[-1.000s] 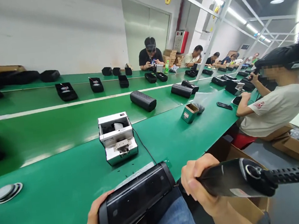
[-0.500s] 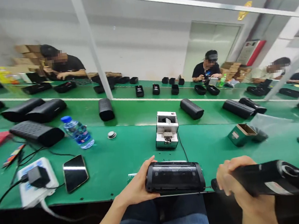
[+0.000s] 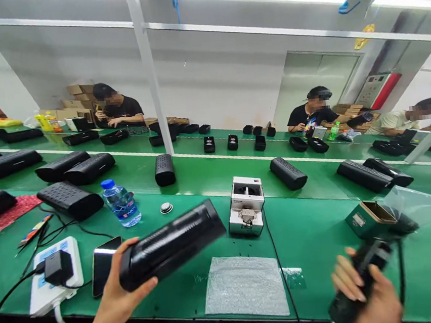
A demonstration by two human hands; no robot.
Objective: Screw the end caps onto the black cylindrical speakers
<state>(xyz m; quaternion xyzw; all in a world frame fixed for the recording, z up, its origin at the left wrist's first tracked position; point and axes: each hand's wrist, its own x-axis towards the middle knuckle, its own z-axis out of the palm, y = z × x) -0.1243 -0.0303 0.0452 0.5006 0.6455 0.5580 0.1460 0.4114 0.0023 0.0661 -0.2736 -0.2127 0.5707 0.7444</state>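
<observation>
In the head view my left hand grips one end of a black cylindrical speaker, thumb below and fingers above. The speaker is raised off the bench and tilted, its far end pointing up to the right. At the lower right my right hand is wrapped round a black electric screwdriver with a cord; motion blurs both. A white screw feeder stands on the green bench ahead, between the hands. Below the speaker's right end lies a white foam sheet.
A water bottle, a phone and a power strip are at the left. A green tin stands at the right. Black speakers line the belt. Several people work across it.
My left hand has lifted the speaker up and left off the foam sheet, tilting it. My right hand has turned the screwdriver more upright and moved lower. The view has tipped upward.
</observation>
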